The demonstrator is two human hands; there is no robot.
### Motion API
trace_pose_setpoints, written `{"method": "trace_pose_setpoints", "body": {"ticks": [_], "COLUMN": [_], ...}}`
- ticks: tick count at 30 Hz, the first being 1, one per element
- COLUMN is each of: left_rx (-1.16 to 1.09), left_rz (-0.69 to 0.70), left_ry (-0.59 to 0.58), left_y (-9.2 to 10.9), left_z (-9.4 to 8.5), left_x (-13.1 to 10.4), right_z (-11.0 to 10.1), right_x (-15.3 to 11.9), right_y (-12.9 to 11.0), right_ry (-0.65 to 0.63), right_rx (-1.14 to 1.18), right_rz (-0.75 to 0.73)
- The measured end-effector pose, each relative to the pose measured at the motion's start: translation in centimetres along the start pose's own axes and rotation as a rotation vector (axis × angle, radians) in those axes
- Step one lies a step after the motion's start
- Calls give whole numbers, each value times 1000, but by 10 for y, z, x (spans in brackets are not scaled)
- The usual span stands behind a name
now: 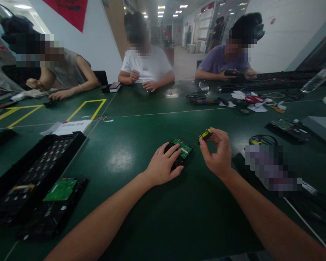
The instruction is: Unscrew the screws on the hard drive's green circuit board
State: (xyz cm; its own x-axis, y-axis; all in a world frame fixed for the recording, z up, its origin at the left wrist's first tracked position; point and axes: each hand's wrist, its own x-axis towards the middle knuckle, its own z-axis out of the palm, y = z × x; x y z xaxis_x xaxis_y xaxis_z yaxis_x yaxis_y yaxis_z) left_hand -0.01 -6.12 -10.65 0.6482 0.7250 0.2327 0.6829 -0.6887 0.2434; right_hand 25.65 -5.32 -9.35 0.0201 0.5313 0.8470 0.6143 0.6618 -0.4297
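Note:
A hard drive lies on the green table with its green circuit board facing up. My left hand rests across its left part, fingers spread over the top and the thumb by the near edge, covering some of it. Between the thumb and fingers of my right hand is a yellow and black screwdriver. Its thin shaft slants down toward the drive's right edge; I cannot tell whether the tip touches a screw.
At left stands a long black tray, with another hard drive near it. On the right are a further drive, a coiled cable and a grey box. Several people sit across the table, among cables and papers.

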Motion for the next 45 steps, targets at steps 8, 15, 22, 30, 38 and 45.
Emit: {"method": "trace_pose_setpoints", "body": {"ticks": [8,15,22,30,38,45], "left_rx": [50,119,155,89,44,59], "left_rz": [38,-152,-267,-192,-145,-153], "left_ry": [61,85,-45,-49,-87,-86], "left_y": [7,20,28,11,-1,2], "left_z": [-3,-3,-7,-8,-12,-14], "left_x": [-1,-6,-8,-5,-2,-2], "right_z": [1,0,-1,-1,-1,-3], "right_x": [0,1,2,2,2,3], "right_y": [1,0,-2,-3,-3,-2], "right_ry": [-4,-8,13,-2,-52,19], "right_rx": [0,2,24,24,47,-33], "right_rz": [-8,-10,-21,4,-6,-43]}}
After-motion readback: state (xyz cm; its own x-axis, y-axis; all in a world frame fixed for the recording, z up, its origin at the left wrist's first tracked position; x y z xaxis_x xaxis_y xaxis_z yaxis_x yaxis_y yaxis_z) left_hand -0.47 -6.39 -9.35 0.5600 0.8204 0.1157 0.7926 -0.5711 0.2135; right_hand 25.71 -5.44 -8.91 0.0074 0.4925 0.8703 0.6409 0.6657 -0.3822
